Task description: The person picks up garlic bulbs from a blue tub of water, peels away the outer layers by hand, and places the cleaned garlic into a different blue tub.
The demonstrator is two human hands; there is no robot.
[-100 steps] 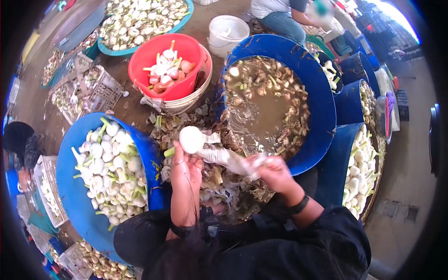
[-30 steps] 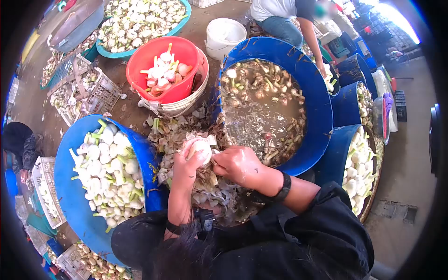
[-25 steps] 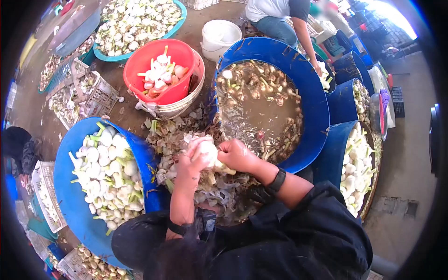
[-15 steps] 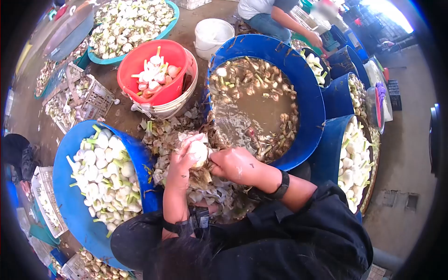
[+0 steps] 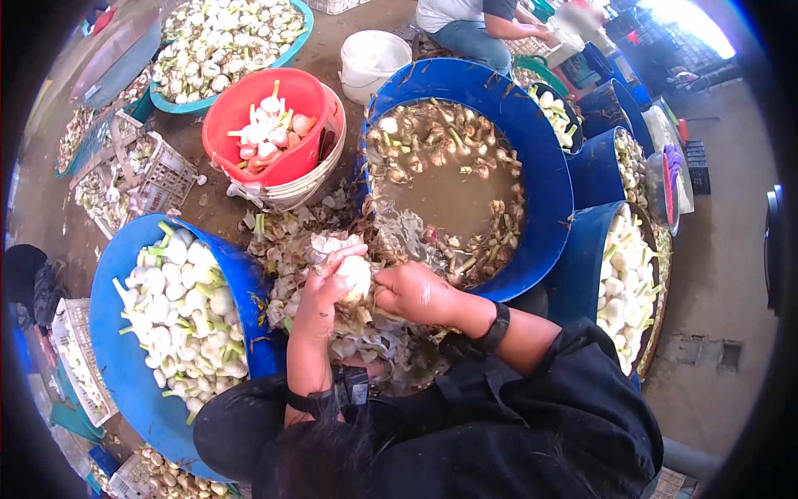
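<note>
My left hand [image 5: 320,293] is wrapped round a white garlic bulb [image 5: 357,278], with the thumb and fingers at its side and top. Against the bulb's right side, my right hand [image 5: 413,293] is closed with its knuckles up; what its fingertips pinch is hidden. Below and around both hands lies a heap of papery garlic skins [image 5: 378,345]. To the left, a tilted blue tub [image 5: 125,274] holds peeled white bulbs with green stems. Just beyond my right hand stands a blue tub [image 5: 544,216] of murky water with unpeeled garlic floating round its edge.
A red basin [image 5: 220,129] of garlic sits on a white bucket [image 5: 328,170]. Another white bucket [image 5: 366,62] stands behind. At right, a blue tub [image 5: 573,266] holds white bulbs. A plastic crate [image 5: 170,179] lies left. A co-worker [image 5: 470,33] sits at the back.
My hands stay together on the garlic bulb, with only slight finger movement. The view has shifted a little. At the back, the co-worker's arm has drawn back and up.
</note>
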